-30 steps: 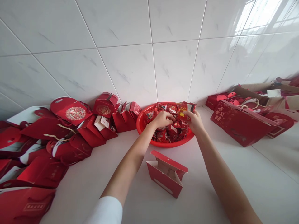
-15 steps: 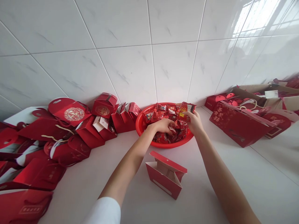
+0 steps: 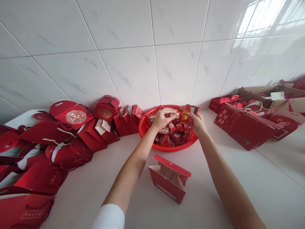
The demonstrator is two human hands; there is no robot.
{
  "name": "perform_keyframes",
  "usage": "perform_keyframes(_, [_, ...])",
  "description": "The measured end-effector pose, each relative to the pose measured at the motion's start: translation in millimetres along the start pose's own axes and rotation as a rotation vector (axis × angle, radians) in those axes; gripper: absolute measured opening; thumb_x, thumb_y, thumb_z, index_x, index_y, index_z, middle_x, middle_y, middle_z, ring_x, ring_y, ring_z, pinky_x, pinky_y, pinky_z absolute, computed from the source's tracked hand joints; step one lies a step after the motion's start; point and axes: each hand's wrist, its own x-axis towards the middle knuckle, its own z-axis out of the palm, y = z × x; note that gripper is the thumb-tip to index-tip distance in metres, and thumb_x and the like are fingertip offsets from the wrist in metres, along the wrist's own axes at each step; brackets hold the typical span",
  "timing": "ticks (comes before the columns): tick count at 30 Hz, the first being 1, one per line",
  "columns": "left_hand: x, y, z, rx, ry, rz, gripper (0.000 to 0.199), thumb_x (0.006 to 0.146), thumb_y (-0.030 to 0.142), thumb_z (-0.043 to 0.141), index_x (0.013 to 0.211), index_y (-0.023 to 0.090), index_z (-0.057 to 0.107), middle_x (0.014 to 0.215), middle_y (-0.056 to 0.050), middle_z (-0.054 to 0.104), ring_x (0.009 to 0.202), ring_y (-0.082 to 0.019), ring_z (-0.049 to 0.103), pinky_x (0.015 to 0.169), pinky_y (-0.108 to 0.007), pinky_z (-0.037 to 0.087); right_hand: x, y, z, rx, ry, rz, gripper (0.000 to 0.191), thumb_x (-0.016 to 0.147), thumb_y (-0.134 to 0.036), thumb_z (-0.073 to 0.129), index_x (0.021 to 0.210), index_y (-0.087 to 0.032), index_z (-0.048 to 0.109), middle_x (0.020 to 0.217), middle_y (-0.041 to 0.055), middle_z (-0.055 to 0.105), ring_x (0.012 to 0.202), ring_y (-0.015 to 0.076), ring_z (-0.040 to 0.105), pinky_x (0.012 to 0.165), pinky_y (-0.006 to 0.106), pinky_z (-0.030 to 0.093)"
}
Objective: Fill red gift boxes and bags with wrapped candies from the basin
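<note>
A round red basin (image 3: 175,148) stands near the tiled wall, filled with red-wrapped packets (image 3: 166,139). Over its right back part, my right hand (image 3: 198,123) grips a red packet with yellow print (image 3: 187,114). Above the basin's left back, my left hand (image 3: 164,118) is closed, thumb and fingers pinched beside that packet; a small pale bit shows at the fingertips, too small to name. In front of the basin, an open red box (image 3: 168,183) stands with its top flap raised and its inside showing.
Many red gift boxes (image 3: 45,178) crowd the left side, with more boxes (image 3: 128,119) along the wall up to the basin. At the right stand a large red box (image 3: 245,127) and cartons (image 3: 286,103) holding red items. White tiles (image 3: 133,73) rise behind.
My left hand has risen from the packets at the basin's middle to its back, close to my right hand. The right hand and its packet have hardly moved.
</note>
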Motion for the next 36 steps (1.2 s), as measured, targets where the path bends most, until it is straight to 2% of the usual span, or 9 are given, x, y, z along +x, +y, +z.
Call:
perform_keyframes(6, [0.5, -3.0, 2.6, -0.057, 0.043, 0.014, 0.013, 0.078, 0.019, 0.074, 0.091, 0.017, 0.076, 0.105, -0.01, 0.075, 0.104, -0.022, 0.069, 0.093, -0.036, 0.055, -3.5, -1.9, 1.0, -0.021, -0.074, 0.02, 0.018, 0.067, -0.025, 0.079, 0.081, -0.02, 0.069, 0.081, 0.0005, 0.075, 0.072, 0.0177, 0.072, 0.062, 0.029, 0.062])
perform_keyframes(12, [-0.3, -3.0, 5.5, -0.054, 0.015, -0.032, 0.028, 0.079, 0.019, 0.075, 0.107, 0.017, 0.073, 0.116, -0.01, 0.075, 0.114, -0.023, 0.067, 0.101, -0.037, 0.051, -6.7, -3.0, -2.5, -0.078, -0.241, -0.021, 0.039, 0.057, -0.029, 0.089, 0.09, -0.017, 0.073, 0.088, 0.0052, 0.078, 0.076, 0.0215, 0.074, 0.066, 0.03, 0.062])
perform_keyframes(18, [-0.7, 0.4, 5.1, -0.009, -0.038, -0.129, 0.038, 0.077, 0.024, 0.079, 0.113, 0.016, 0.072, 0.126, -0.012, 0.071, 0.122, -0.027, 0.064, 0.104, -0.039, 0.05, -4.3, 0.4, -4.4, -0.068, -0.184, -0.057, 0.04, 0.052, -0.025, 0.09, 0.086, -0.016, 0.071, 0.083, 0.0054, 0.077, 0.071, 0.0205, 0.074, 0.065, 0.03, 0.062])
perform_keyframes(24, [0.2, -0.5, 4.8, -0.068, -0.061, -0.133, 0.031, 0.08, 0.025, 0.077, 0.109, 0.016, 0.073, 0.121, -0.011, 0.074, 0.112, -0.026, 0.069, 0.097, -0.039, 0.055, -2.8, 0.7, -3.9, -0.015, -0.175, -0.046, 0.038, 0.051, -0.024, 0.09, 0.083, -0.017, 0.071, 0.081, 0.0044, 0.077, 0.071, 0.0204, 0.074, 0.068, 0.031, 0.063])
perform_keyframes(28, [1.2, -2.9, 6.2, -0.082, -0.019, -0.108, 0.03, 0.079, 0.03, 0.079, 0.105, 0.016, 0.074, 0.118, -0.011, 0.075, 0.112, -0.026, 0.069, 0.099, -0.039, 0.054, -4.1, -0.1, -3.8, -0.033, -0.246, -0.042, 0.038, 0.056, -0.029, 0.091, 0.087, -0.017, 0.073, 0.086, 0.0046, 0.077, 0.074, 0.0197, 0.074, 0.067, 0.029, 0.063])
perform_keyframes(32, [1.0, -3.0, 7.9, -0.106, -0.037, -0.105, 0.037, 0.077, 0.035, 0.08, 0.107, 0.014, 0.073, 0.12, -0.014, 0.073, 0.113, -0.027, 0.068, 0.099, -0.04, 0.054, -5.3, 1.1, -3.9, -0.044, -0.315, -0.06, 0.041, 0.059, -0.033, 0.093, 0.091, -0.016, 0.074, 0.089, 0.0062, 0.077, 0.078, 0.0207, 0.074, 0.072, 0.031, 0.063])
perform_keyframes(36, [0.1, -1.4, 8.5, -0.125, -0.061, -0.148, 0.047, 0.077, 0.035, 0.08, 0.119, 0.014, 0.069, 0.129, -0.015, 0.069, 0.116, -0.028, 0.067, 0.098, -0.04, 0.054, -4.3, 1.7, -3.5, -0.01, -0.235, -0.07, 0.041, 0.055, -0.031, 0.094, 0.086, -0.016, 0.073, 0.086, 0.0059, 0.077, 0.076, 0.0214, 0.074, 0.071, 0.032, 0.064])
